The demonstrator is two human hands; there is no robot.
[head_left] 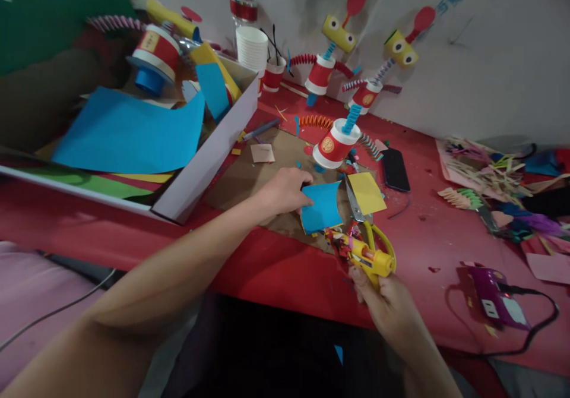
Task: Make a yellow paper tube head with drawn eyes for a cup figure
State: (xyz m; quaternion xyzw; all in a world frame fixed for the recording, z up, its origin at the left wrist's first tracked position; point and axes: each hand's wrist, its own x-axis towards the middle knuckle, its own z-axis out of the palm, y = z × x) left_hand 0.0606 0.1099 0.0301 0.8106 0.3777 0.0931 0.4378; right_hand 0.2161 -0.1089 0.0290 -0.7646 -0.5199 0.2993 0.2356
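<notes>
My left hand (285, 189) is closed, its fingers pinching the edge of a blue paper piece (321, 208) that lies on a brown cardboard sheet (249, 175). My right hand (383, 300) is wrapped round a yellow glue stick tube (369, 258) near the table's front edge. Yellow-handled scissors (363, 214) lie just beyond that hand, partly over a yellow paper square (366, 191). A red and white paper cup figure with a blue paper spring (336, 142) stands behind the blue piece.
A white box (209, 154) of coloured paper sheets sits at the left. Two finished cup figures (320, 71) lean at the wall, beside stacked white cups (252, 47). A black phone (395, 169), paper scraps (499, 178) and a purple device with a cable (492, 297) lie at the right.
</notes>
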